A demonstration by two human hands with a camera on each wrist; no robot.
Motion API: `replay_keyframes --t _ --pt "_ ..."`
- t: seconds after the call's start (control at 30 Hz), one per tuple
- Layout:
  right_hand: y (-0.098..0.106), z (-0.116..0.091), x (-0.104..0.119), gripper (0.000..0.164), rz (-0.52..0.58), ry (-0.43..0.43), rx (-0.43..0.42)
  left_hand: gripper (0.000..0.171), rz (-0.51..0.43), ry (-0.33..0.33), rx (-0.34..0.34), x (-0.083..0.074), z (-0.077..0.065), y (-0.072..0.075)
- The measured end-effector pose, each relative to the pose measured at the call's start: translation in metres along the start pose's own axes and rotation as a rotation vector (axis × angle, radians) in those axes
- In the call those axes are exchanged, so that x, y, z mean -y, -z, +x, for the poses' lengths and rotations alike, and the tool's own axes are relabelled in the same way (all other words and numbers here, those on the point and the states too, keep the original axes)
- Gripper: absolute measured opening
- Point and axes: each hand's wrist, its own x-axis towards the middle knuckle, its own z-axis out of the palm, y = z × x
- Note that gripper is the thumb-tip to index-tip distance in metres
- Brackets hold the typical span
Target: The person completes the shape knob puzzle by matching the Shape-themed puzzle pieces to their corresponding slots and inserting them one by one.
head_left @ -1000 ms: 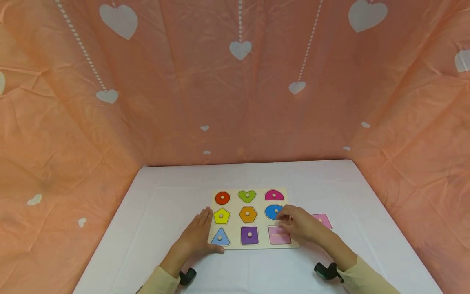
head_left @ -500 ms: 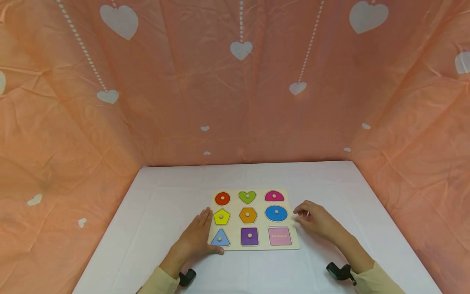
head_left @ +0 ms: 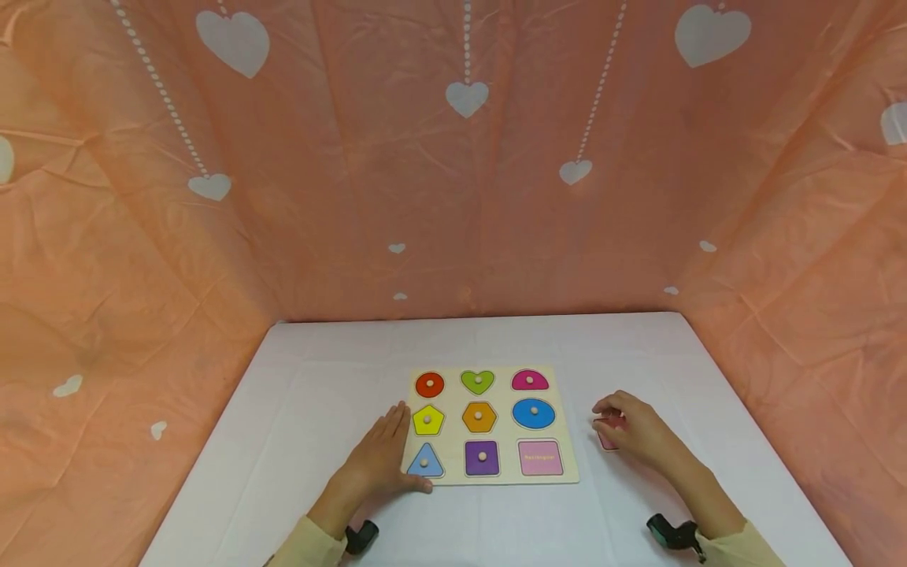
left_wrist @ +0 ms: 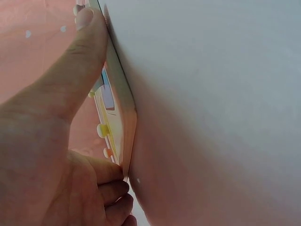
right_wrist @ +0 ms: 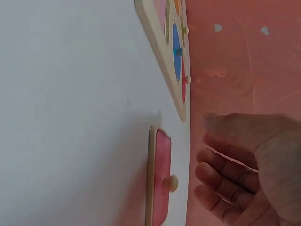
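A wooden shape puzzle board lies flat on the white table. Knobbed pieces in several colours sit in its recesses. The pink recess at the near right holds no piece and shows printed lettering. My left hand rests at the board's near left corner, fingers straight along the left side and thumb at the front edge. To the right of the board, my right hand hovers over a pink rectangle piece. In the right wrist view its loosely bent fingers are apart from the piece's wooden knob.
The white-covered table is enclosed by orange-pink cloth walls printed with white hearts. A black wrist camera is on the left wrist and another black camera on the right.
My right hand has moved right from above the board, past its right edge, to over the pink rectangle piece. My left hand has stayed at the board's corner.
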Motion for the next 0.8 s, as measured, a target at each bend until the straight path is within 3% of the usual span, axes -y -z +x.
replay_keyframes --t 0.13,0.8 --pt "0.002 -0.005 -0.008 0.022 -0.044 0.029 -0.041 0.137 -0.006 -0.003 -0.006 0.001 0.0 -0.001" --pt "0.003 -0.018 -0.028 0.026 -0.049 0.018 -0.027 0.137 -0.01 -0.014 0.001 0.002 -0.001 0.0"
